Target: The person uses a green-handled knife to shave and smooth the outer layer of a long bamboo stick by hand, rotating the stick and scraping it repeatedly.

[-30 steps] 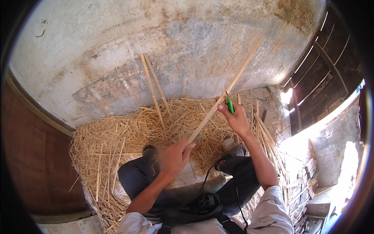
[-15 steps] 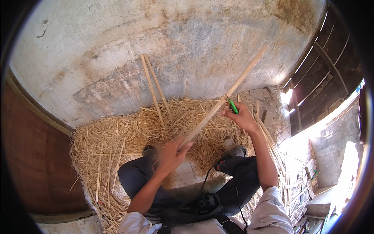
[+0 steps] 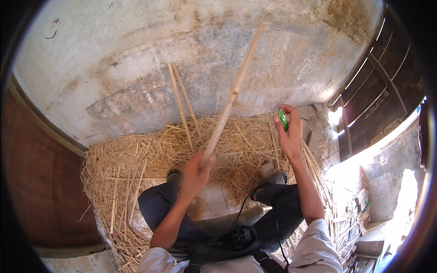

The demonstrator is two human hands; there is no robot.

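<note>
My left hand [image 3: 195, 176] is closed round the lower end of a long split bamboo stick [image 3: 221, 122]. The stick slants up and away to the right, with a knobby joint partway along and a thin curled shaving hanging beside it. Off to the right, my right hand [image 3: 290, 139] is closed on a green-handled knife [image 3: 283, 120], held apart from the stick. The blade cannot be made out now. Two more bamboo sticks [image 3: 176, 93] lean against the wall beyond my left hand.
Shavings [image 3: 150, 145] cover the floor round my feet. A stained plaster wall [image 3: 150, 50] rises in front, with a brown wooden panel [image 3: 45, 177] at left. Long bamboo strips [image 3: 314, 168] lie by my right forearm. Dark slatted boards [image 3: 378, 86] stand at far right.
The bamboo stick has swung leftward and stands steeper. My right hand has moved right with the knife, off the stick, and turned. A curled shaving now shows by the joint.
</note>
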